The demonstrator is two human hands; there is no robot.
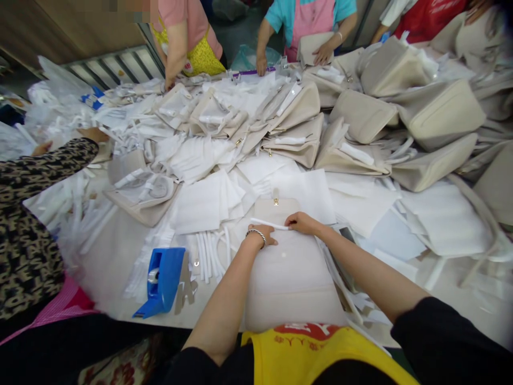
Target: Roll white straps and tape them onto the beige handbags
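Observation:
A beige handbag lies before me with its flap raised, a gold clasp near the flap's top. Across it, where flap meets body, runs a thin white foam strip. My right hand pinches the strip's right end between thumb and fingertips. My left hand, with a twisted silver bracelet at the wrist, rests on the bag just below the strip's left part. Its thumb and fingers are apart; whether a fingertip presses the strip is hard to see.
A blue tape dispenser stands left of the bag, beside several white foam strips. White sheets lie beyond. Beige bags are heaped at the right and back. Co-workers stand across the table; a patterned sleeve reaches in from the left.

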